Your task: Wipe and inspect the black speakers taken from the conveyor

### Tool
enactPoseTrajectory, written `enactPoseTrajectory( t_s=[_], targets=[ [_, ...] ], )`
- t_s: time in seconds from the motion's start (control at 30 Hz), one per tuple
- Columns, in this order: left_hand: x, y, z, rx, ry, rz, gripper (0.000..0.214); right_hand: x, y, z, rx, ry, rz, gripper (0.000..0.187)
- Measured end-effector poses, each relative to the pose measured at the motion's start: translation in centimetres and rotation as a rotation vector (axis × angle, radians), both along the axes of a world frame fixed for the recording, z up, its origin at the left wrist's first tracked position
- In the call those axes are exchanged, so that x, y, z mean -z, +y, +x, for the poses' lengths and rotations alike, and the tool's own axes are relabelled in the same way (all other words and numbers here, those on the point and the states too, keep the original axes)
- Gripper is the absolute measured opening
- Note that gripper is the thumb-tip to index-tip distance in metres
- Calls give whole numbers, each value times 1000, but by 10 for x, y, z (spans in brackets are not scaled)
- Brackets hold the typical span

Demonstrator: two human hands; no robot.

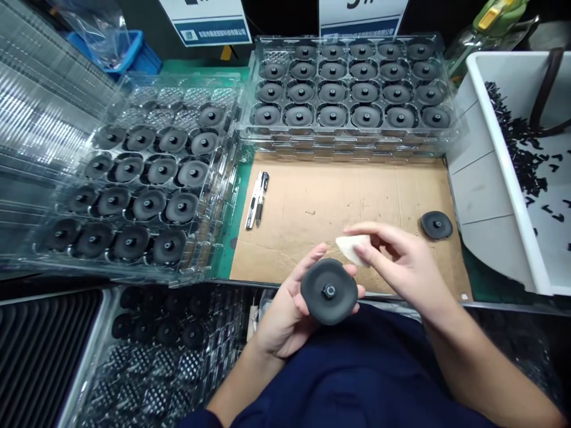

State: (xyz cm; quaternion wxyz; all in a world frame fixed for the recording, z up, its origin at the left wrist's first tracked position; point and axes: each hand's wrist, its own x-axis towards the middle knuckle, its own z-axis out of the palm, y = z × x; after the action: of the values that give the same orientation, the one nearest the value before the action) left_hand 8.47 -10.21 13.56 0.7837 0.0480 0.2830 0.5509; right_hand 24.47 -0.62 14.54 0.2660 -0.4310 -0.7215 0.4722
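My left hand [285, 321] is closed around the rim of a dark, rounded disc-shaped part [319, 303], its small central post facing up. Between the thumb and fingers of my right hand [401, 261] is a small white pad [350, 246], held just above and to the right of the disc, apart from it. What the pad is made of I cannot make out. A second dark disc [437, 224] of the same kind lies on the cardboard sheet [339, 196], right of my right hand.
Clear plastic trays [350, 139] of dark discs stand at the back; another tray stack [223, 196] is at left. A utility knife [252, 205] and a pen [262, 202] lie on the cardboard. A white bin [504, 178] with small black pieces stands right.
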Motion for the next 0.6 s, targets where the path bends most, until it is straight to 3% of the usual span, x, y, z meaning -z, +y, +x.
enactPoseTrajectory(
  t_s=[0.17,0.3,0.4,0.5,0.53,0.6],
  targets=[
    [6,-3,-4,-20,-70,61,53,40,-28,13,5,-31,-351,21],
    [6,-1,-7,-22,-88,39,57,52,-36,17,0,-74,-359,23],
    [5,-1,-7,-22,-76,13,58,38,-30,18,54,-120,-214,20],
    [2,-1,-3,-12,-45,-19,62,7,-23,13,147,-108,84,18],
    [1,-1,-1,-21,-20,-38,66,-3,-22,8,143,-77,204,20],
    [-1,-1,2,-68,60,-94,66,-21,-20,-3,0,10,436,26]
  ],
)
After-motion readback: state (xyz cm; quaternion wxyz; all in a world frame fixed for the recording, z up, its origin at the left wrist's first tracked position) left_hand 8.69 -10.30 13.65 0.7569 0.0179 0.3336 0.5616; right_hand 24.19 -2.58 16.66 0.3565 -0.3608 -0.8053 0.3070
